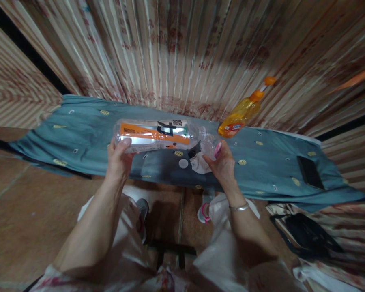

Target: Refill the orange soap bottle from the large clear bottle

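Observation:
My left hand [121, 156] is wrapped round the base end of a large clear plastic bottle [155, 135] with an orange, white and black label. The bottle lies sideways in the air, its neck pointing right. My right hand [222, 162] grips a small clear plastic container [209, 145] with a pink end, held against the bottle's mouth; whether the two are joined I cannot tell. Below them on the cloth are a round white cap [183, 163], a crumpled white item [200, 163] and a small dark object [192, 153].
A teal patterned cloth [88, 142] covers the narrow table. An orange pump bottle of yellow liquid [239, 115] stands at the back right. A black phone [310, 172] lies on the right end. Curtains [170, 52] hang behind, and a dark bag [307, 233] sits low at the right.

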A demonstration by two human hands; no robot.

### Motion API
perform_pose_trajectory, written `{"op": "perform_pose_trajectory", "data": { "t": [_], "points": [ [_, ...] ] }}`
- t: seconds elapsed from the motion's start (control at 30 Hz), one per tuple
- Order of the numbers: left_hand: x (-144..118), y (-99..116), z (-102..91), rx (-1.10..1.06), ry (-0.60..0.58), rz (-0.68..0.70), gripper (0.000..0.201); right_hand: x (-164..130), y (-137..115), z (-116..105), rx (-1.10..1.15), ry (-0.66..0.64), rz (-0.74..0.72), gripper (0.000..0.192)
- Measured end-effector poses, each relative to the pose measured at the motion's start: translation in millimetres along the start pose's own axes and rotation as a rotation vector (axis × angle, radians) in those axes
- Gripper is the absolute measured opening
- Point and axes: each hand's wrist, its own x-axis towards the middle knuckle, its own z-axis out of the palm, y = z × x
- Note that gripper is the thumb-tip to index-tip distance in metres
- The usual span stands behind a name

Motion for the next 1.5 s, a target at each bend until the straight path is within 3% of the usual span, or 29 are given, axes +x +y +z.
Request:
{"op": "perform_pose_trajectory", "data": {
  "t": [0.63,1.03,1.23,1.5],
  "points": [
    [0.4,-7.6,4.1,0.004,-0.036,-0.083,0.059,1.1,1.6,-0.9,-0.019,0.008,0.017,0.078],
    [0.3,-8.1,5.4,0.052,-0.05,-0.065,0.044,0.6,-1.0,-3.2,-0.028,-0.012,0.017,0.074],
    [-3.2,-7.2,8.8,0.019,-0.085,-0.13,0.056,0.9,0.1,-3.9,-0.024,-0.012,0.011,0.077],
    [-6.0,-8.9,11.2,-0.003,-0.06,-0.158,0.054,-0.4,4.0,-1.4,-0.017,-0.016,0.014,0.077]
  ]
}}
